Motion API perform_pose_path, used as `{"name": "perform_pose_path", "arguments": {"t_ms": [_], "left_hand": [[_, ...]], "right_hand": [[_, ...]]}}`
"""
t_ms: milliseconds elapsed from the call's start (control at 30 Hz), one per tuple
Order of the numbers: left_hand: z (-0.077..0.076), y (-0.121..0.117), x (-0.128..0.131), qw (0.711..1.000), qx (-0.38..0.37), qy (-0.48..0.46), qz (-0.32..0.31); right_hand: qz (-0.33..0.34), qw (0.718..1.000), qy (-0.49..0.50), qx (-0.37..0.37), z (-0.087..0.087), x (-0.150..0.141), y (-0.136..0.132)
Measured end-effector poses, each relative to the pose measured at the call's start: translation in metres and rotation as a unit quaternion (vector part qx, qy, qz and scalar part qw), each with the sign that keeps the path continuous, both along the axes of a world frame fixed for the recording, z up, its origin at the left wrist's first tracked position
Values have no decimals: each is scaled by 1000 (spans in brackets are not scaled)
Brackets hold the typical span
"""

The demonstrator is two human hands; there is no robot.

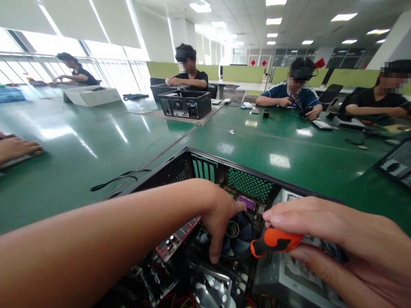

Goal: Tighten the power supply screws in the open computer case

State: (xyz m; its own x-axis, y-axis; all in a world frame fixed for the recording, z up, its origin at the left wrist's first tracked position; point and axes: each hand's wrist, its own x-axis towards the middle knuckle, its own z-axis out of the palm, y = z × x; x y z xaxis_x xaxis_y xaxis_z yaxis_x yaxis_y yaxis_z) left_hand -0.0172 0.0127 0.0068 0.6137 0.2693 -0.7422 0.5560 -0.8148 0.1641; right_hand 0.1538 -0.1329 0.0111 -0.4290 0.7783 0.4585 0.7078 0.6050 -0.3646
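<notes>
My left hand (218, 213) reaches into a black computer case (259, 169) and grips a round cooling fan (243, 234). Its thumb lies on the near rim and a finger on the far side. In my right hand (331, 228) is an orange-and-black screwdriver (283, 240), pinched by the handle to the right of the fan; I cannot make out its shaft. Beneath that hand sits a grey metal power supply (275, 273). A purple port (247, 203) shows behind the fan, and a red circuit board (170, 247) lies left of it.
Green tables (158, 141) surround the case, with a black cable (115, 180) to its left. Another open computer case (185, 104) stands across the table. Several people work around it; a co-worker's hand (15, 149) is at the left edge. Another case (404, 161) is at right.
</notes>
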Motion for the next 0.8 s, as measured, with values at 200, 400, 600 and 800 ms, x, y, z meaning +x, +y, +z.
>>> {"name": "perform_pose_path", "arguments": {"t_ms": [200,400,600,800], "left_hand": [[1,-2,1,1000,9,2,3],[-2,-1,0,999,15,-26,12],[-2,2,-1,999,-3,-32,10],[-1,0,0,1000,11,-13,0]], "right_hand": [[29,1000,-6,6,1,-1,2],[27,1000,-4,11,2,-1,0],[35,999,-10,7,4,-1,1],[46,999,21,3,10,-3,5]]}}
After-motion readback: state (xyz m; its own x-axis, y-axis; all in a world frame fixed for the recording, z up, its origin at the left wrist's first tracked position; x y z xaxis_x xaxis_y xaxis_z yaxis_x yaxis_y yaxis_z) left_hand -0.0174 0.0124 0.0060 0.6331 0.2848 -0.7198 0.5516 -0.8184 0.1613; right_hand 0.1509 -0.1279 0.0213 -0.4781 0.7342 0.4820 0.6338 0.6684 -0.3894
